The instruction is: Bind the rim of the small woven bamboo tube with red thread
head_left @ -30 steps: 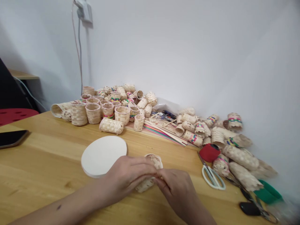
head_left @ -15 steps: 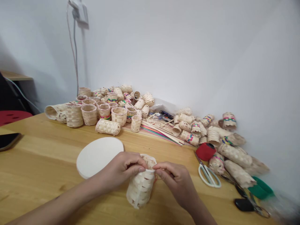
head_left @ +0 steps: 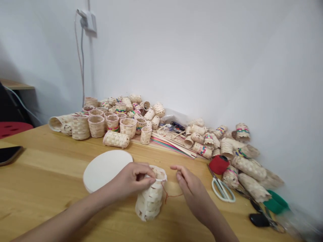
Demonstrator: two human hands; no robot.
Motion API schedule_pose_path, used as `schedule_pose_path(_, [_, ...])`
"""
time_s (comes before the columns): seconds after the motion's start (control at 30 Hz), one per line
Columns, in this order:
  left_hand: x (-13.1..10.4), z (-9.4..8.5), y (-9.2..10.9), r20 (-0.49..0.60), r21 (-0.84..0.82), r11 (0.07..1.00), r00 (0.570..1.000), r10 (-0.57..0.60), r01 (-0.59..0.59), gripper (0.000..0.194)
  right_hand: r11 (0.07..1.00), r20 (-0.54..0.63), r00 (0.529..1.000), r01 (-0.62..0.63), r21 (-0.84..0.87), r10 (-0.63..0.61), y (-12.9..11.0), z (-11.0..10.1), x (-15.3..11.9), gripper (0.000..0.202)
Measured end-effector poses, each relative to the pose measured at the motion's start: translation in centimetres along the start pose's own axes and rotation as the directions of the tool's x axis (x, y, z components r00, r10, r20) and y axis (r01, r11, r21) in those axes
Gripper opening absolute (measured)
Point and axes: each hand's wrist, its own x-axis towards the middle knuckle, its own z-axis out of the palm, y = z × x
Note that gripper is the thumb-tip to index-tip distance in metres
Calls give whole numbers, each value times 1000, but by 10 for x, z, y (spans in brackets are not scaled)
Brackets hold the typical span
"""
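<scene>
A small woven bamboo basket (head_left: 150, 201) stands slightly tilted on the table in front of me. At its rim, my left hand (head_left: 140, 178) has thumb and forefinger pinched on the edge. Red thread (head_left: 170, 196) hangs from the rim and runs right to my right hand (head_left: 190, 188), which is apart from the basket. The thread passes behind that hand's fingers, where the grip on it is partly hidden. Its forefinger points toward the basket, with the thumb just below. Left of the basket lies a round white disc (head_left: 107, 169), partly behind my left forearm.
Many woven baskets (head_left: 128, 126) crowd the table's back. Flat strips (head_left: 174, 145) lie mid-back. Right are a red thread spool (head_left: 219, 164), scissors (head_left: 223, 191), a green object (head_left: 276, 202) and keys with a black fob (head_left: 259, 220). A phone (head_left: 10, 155) lies at left.
My right hand has moved away from the basket rim, slightly up and right, drawing the red thread out in view. My left hand still pinches the rim. The view has shifted slightly.
</scene>
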Motion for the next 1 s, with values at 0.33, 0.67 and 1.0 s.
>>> schedule_pose_path(0.33, [2,-5,-5,42,-74,997,999,27,-24,21,968,80,970,237,-86,-230,-20,-16,5,19])
schedule_pose_path(0.67, [-1,-8,3,143,-114,992,987,76,-60,19,923,181,947,304,-237,-265,-23,-14,13,16])
schedule_pose_path(1.0, [-4,-9,4,167,-112,990,980,109,-91,13,907,287,917,348,-237,-278,-28,-16,16,23])
